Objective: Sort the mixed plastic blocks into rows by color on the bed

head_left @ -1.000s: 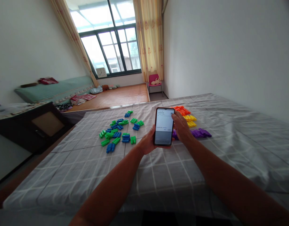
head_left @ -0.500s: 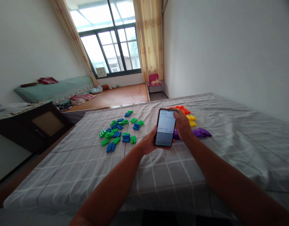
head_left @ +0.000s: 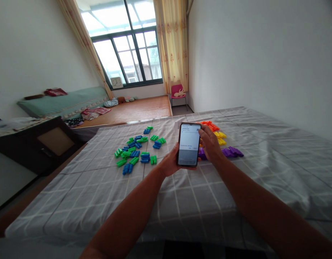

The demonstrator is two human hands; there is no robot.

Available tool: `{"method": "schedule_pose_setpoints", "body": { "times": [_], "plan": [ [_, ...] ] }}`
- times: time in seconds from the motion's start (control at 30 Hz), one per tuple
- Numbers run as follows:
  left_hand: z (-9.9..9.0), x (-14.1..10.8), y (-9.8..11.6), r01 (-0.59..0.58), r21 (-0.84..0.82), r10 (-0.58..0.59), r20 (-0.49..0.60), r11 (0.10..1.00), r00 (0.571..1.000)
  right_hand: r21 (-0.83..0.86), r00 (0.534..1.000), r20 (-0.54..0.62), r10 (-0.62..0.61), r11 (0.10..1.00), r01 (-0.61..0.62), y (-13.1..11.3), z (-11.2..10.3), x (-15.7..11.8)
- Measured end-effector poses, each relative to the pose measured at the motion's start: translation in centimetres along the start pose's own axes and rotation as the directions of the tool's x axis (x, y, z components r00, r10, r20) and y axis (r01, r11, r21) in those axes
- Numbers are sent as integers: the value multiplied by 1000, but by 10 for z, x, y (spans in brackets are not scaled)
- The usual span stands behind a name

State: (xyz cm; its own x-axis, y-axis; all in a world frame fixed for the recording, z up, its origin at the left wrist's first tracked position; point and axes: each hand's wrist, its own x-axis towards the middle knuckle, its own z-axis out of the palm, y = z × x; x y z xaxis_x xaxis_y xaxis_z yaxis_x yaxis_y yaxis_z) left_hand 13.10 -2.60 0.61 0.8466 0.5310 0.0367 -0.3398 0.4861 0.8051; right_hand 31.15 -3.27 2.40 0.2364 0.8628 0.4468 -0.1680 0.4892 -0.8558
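Observation:
A smartphone point(head_left: 188, 144) with a lit screen is held upright over the bed. My left hand point(head_left: 170, 161) wraps round its lower left edge. My right hand point(head_left: 210, 145) is at the phone's upper right edge, with bent fingers apart and a fingertip by the screen's corner. Left of the phone lie scattered green pieces point(head_left: 153, 159) and blue pieces point(head_left: 144, 157), small and tube-like. Behind and beside my right hand are orange pieces point(head_left: 211, 125), yellow pieces point(head_left: 221, 135) and a row of purple pieces point(head_left: 232, 152), partly hidden by the hand.
The pieces lie on a grey checked bedsheet point(head_left: 106, 201). A dark cabinet point(head_left: 39, 144) stands at the left. Farther back are a wooden platform point(head_left: 144, 106) with clothes, a pink chair point(head_left: 176, 90) and a window point(head_left: 128, 54) with curtains. A white wall point(head_left: 249, 64) borders the right.
The phone has shifted slightly left and up. My right hand's fingertip has moved from over the screen's upper right corner towards its edge. The pieces have not moved.

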Motion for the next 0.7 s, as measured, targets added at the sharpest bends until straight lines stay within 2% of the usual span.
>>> {"method": "schedule_pose_setpoints", "body": {
  "times": [0.13, 0.27, 0.4, 0.7],
  "plan": [
    [-1, 0, 0, 5, 4, -5, -16, 1000, 1000, 6, 999, 32, -22, 1000, 21, 3, 2, -2],
    [-3, 1, -1, -3, 2, 3, 2, 1000, 1000, -40, 999, 11, -30, 999, 31, 3, 1, -1],
    [-3, 1, -1, -11, -20, 11, 15, 1000, 1000, -63, 1000, -13, -1, 998, 0, 0, 1, -2],
    [0, 0, 2, -19, -69, 16, -39, 997, 999, -31, 999, 40, 34, 999, -33, 1, 4, -5]
  ]
}}
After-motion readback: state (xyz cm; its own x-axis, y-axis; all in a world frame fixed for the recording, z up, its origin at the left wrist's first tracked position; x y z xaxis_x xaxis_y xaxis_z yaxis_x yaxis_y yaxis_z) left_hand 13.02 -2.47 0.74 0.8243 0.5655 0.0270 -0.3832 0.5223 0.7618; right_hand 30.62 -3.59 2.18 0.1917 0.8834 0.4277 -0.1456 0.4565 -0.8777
